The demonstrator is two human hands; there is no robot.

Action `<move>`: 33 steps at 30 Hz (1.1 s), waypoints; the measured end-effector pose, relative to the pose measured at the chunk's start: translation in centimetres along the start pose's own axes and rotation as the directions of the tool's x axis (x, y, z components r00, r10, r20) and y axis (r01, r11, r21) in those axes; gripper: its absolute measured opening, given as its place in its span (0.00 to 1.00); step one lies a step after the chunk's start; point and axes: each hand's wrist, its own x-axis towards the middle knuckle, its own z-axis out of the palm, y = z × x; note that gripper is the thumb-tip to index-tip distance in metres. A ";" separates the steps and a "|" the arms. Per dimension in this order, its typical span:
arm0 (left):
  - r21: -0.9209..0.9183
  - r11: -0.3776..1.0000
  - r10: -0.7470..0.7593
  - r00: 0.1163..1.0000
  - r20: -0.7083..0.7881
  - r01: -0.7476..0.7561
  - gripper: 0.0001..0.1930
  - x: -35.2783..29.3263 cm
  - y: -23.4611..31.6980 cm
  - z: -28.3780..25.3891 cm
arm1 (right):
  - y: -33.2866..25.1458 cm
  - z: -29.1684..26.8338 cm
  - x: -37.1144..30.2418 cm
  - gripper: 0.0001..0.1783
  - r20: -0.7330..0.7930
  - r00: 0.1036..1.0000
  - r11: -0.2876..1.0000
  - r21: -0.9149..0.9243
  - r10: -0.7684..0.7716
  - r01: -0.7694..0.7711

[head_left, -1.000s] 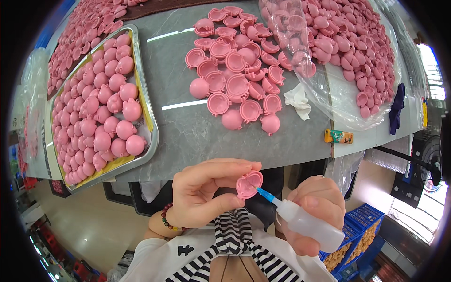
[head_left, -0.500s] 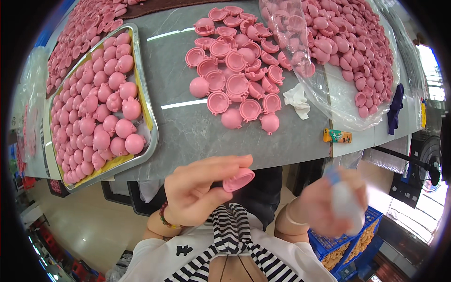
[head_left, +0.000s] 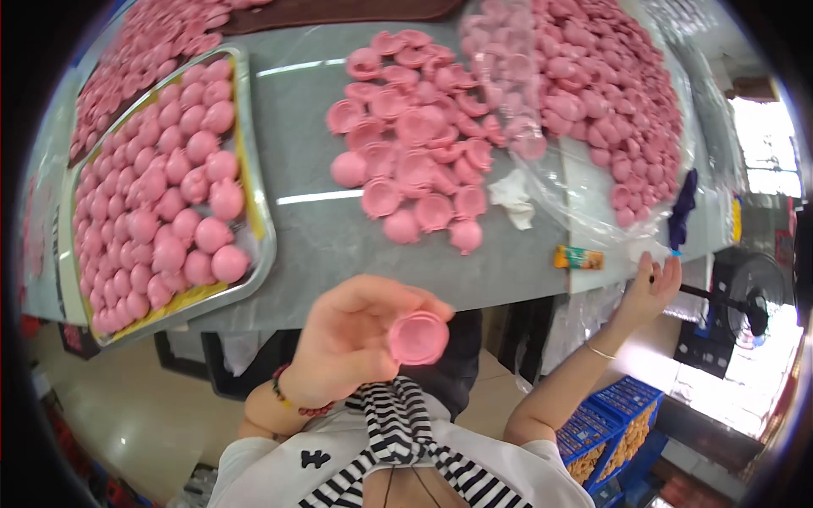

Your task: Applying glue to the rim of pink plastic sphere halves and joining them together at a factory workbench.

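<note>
My left hand (head_left: pixel 351 339) is in front of the table edge, its thumb and fingers closed on a round pink plastic half shell (head_left: pixel 419 339). The shell's hollow side and rim face up toward me. My right hand (head_left: pixel 650 292) is stretched out to the table's right edge, with its fingers apart. Just beyond its fingertips lies a whitish object (head_left: pixel 648 248) with a bit of blue by it, too washed out to make out fully. Several pink half shells and closed balls (head_left: pixel 415 169) lie in a loose heap mid-table.
A metal tray (head_left: pixel 264 254) of pink balls stands at left. At right, a clear plastic bag (head_left: pixel 542 195) spills many pink shells. Nearby lie a crumpled white tissue (head_left: pixel 512 199), a small orange-green packet (head_left: pixel 578 257) and a dark purple cloth (head_left: pixel 682 212). Blue crates (head_left: pixel 622 406) stand below right.
My right hand has moved from beside my body, holding a blurred white and blue object, out to the table's right edge. My left hand has turned the half shell so its inside shows.
</note>
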 end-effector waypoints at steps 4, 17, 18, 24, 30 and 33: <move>0.423 0.888 0.220 0.974 -0.046 -0.181 0.22 0.3 0.0 1.2 | -2.4 0.2 -0.2 0.20 -0.364 0.876 0.944 -0.029 -0.316 0.329; 0.512 0.852 0.143 0.989 -0.026 -0.110 0.20 -0.3 0.2 1.3 | -8.9 5.0 1.3 0.11 0.622 0.712 0.917 0.022 -0.325 0.399; 0.507 0.856 0.135 0.990 -0.029 -0.102 0.20 -0.3 0.4 1.2 | -9.7 4.7 0.3 0.11 0.654 0.714 0.965 0.100 -0.248 0.244; 0.468 0.882 0.083 0.996 -0.031 -0.059 0.20 0.1 0.8 0.7 | -12.2 4.2 -5.5 0.15 0.933 0.340 0.950 0.204 -0.115 -0.239; 0.453 0.890 0.066 0.997 -0.036 -0.042 0.20 0.2 0.3 0.6 | -11.8 3.3 -5.9 0.14 0.894 0.424 0.975 0.203 -0.146 -0.092; 0.449 0.893 0.059 0.997 -0.040 -0.035 0.20 0.2 0.2 0.6 | -11.7 3.3 -6.6 0.13 0.901 0.409 0.951 0.238 -0.141 -0.197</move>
